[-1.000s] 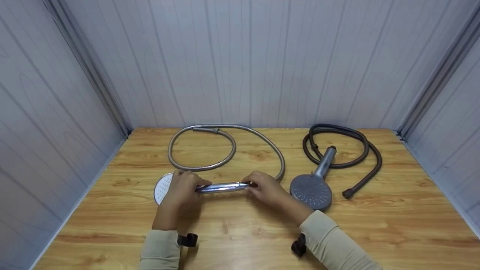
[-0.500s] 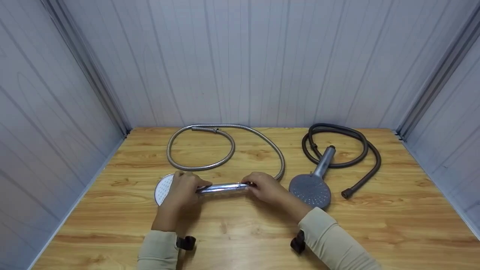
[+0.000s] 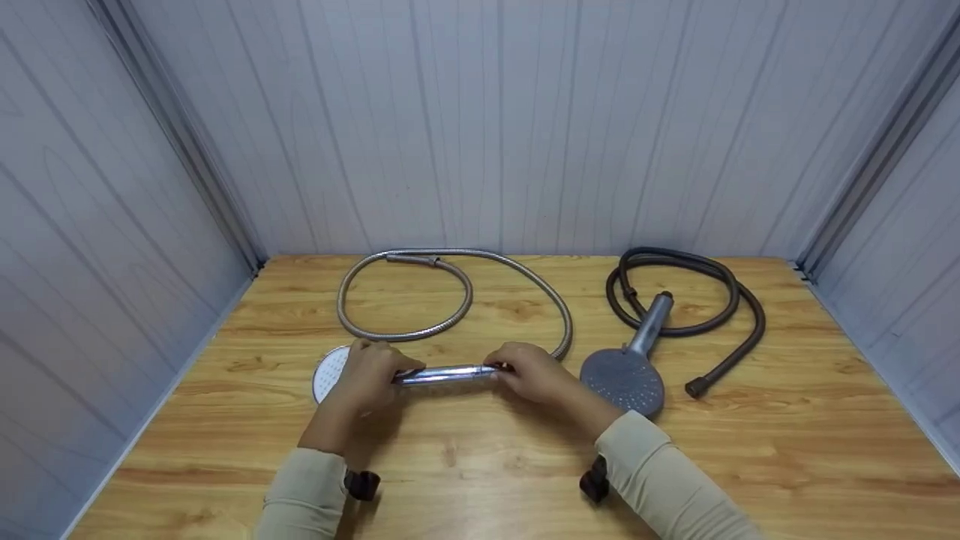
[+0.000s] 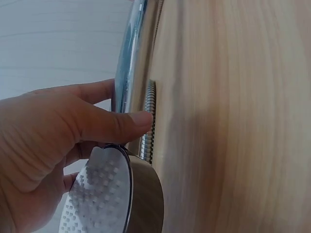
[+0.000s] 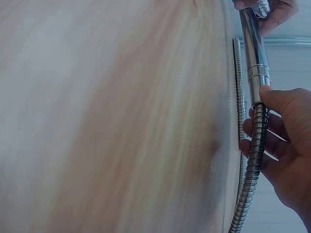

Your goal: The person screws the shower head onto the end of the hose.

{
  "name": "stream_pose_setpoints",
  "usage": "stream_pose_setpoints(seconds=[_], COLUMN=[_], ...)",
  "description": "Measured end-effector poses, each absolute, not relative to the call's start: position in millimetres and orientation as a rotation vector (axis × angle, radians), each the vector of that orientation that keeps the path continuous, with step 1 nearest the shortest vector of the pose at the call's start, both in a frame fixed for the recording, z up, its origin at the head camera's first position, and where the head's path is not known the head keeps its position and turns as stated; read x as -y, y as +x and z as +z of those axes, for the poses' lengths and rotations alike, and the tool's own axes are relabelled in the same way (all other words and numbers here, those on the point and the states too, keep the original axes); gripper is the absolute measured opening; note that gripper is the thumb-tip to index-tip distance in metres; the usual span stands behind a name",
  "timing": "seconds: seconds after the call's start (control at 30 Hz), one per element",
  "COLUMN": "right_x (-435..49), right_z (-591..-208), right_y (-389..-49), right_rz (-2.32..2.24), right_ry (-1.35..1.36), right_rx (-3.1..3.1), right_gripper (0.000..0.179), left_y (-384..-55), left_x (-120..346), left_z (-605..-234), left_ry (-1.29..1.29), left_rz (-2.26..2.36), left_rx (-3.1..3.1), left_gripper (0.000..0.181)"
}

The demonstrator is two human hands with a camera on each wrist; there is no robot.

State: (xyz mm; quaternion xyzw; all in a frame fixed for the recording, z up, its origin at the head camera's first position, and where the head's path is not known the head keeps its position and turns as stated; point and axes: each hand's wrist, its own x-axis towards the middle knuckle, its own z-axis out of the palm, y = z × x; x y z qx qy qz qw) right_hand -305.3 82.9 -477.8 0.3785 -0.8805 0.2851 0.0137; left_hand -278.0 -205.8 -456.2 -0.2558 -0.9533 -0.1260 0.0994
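Note:
A chrome shower head (image 3: 442, 374) with a white nozzle face lies crosswise between both hands. My left hand (image 3: 367, 379) grips its handle close to the round head, thumb and fingers on opposite sides in the left wrist view. At the handle's other end, my right hand (image 3: 532, 373) pinches the connector where the silver metal hose (image 5: 253, 160) meets the handle. In the right wrist view handle and hose end sit in line, with no gap showing between them. The hose (image 3: 564, 322) runs from under the right hand to a loop at the back.
A grey shower head (image 3: 622, 381) lies face up just right of my right forearm. Behind it a dark hose (image 3: 690, 330) lies coiled, its end nut (image 3: 696, 387) pointing forward. Pale panel walls (image 3: 480, 135) close off the wooden table (image 3: 465, 465) at the back and sides.
Both hands keep their hold on the chrome shower head and hose end in nearly the same place. The left forearm has shifted slightly left.

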Motion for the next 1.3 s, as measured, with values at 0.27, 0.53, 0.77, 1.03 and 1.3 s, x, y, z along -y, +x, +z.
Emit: stream_pose_setpoints(seconds=[0.27,0.53,0.77,1.03,1.3], right_x=[-77,-69,-63,-53,-48], right_z=[-479,-480,-482,-487,-492], right_y=[-309,-312,-315,-320,-322], right_rz=[0.914,0.999,1.109,1.186,1.137], right_ry=[1.175,1.162,1.151,1.102,1.070], right_rx=[2.741,2.727,2.651,2.650,2.667], right_gripper=[0.021,0.019,0.020,0.020,0.020], left_y=[-286,-296,-301,-308,-314], left_x=[215,223,228,234,235], left_z=[-457,-454,-452,-452,-452], left_ry=[-0.762,-0.681,-0.556,-0.529,-0.619], left_rz=[-0.535,-0.514,-0.553,-0.586,-0.517], left_rx=[2.869,2.956,3.007,3.005,2.988], left_gripper=[0.041,0.046,0.043,0.042,0.042])
